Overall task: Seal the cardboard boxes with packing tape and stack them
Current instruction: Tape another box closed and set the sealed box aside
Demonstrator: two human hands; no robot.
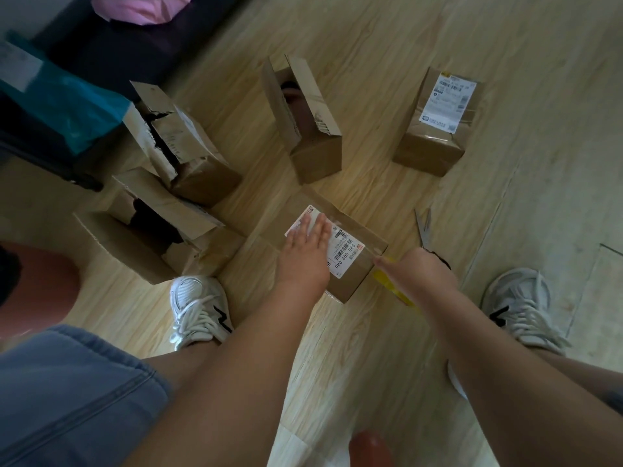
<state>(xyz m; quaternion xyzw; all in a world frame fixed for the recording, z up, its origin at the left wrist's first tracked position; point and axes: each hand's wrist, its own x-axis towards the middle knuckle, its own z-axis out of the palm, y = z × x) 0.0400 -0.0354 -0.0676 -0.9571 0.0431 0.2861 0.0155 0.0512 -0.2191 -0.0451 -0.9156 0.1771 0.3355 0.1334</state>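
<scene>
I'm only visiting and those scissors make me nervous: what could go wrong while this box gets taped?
The right hand holds scissors with blades slightly apart, right by the yellow tape; a slip might nick skin or cardboard. The left hand only presses flat on the labelled box, so it may slide when tape is pulled. An open box sits close to the left shoe, a possible trip.

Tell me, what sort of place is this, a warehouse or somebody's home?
Probably a room in someone's home, not a warehouse: a light wood-look plank floor, dark low furniture with pink cloth on it, and only a handful of used shipping boxes on the floor.
</scene>
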